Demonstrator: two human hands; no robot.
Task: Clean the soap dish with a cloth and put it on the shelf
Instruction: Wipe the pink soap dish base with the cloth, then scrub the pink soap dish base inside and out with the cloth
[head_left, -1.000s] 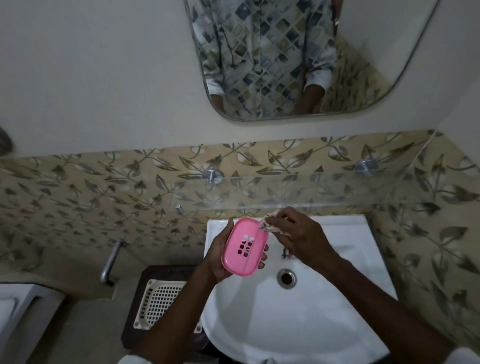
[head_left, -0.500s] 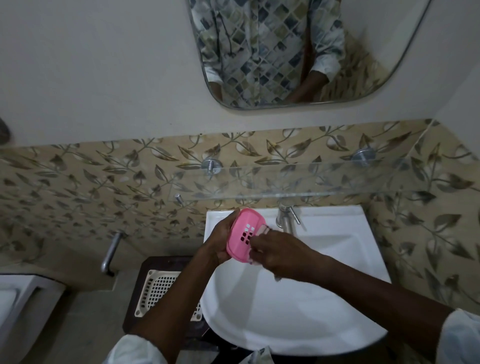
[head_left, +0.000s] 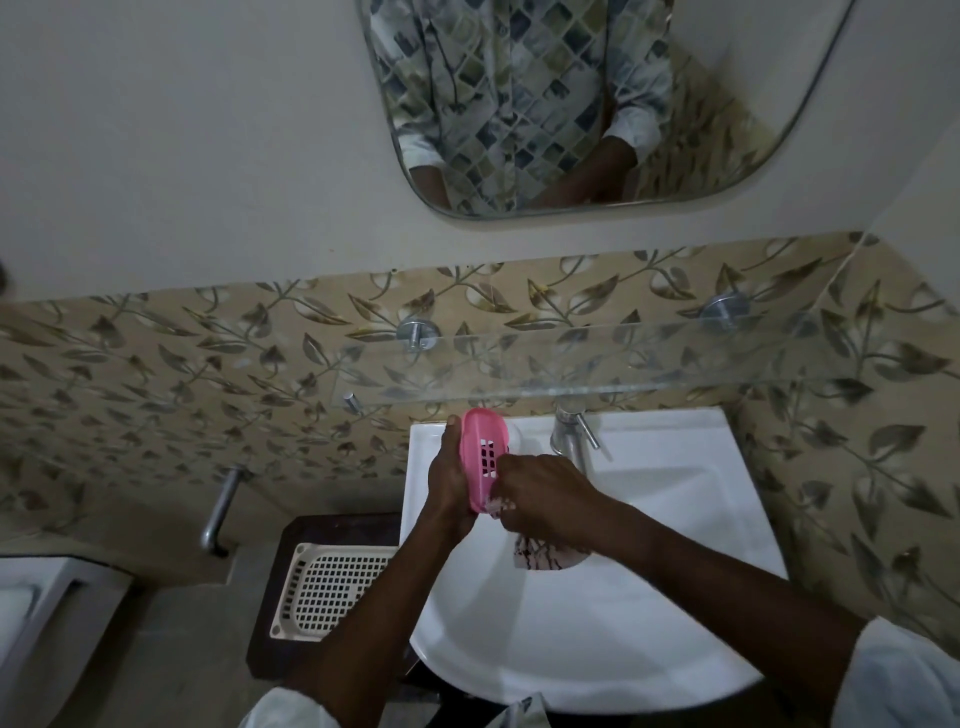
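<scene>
Our left hand (head_left: 449, 483) grips the pink soap dish (head_left: 480, 449) on edge over the sink (head_left: 649, 597), slotted base turned rightward so our right hand (head_left: 540, 499), fingers bunched round the cloth (head_left: 540, 558), can rub it, the glass shelf (head_left: 623, 358) waiting just above.

The soap dish (head_left: 480, 431) at centre is pink. The cloth (head_left: 545, 558) is white with dark reddish marks. White sink (head_left: 597, 623); beige wall tiles (head_left: 156, 374) with grey-green leaves; cream grid basket (head_left: 332, 587) lower left.
</scene>
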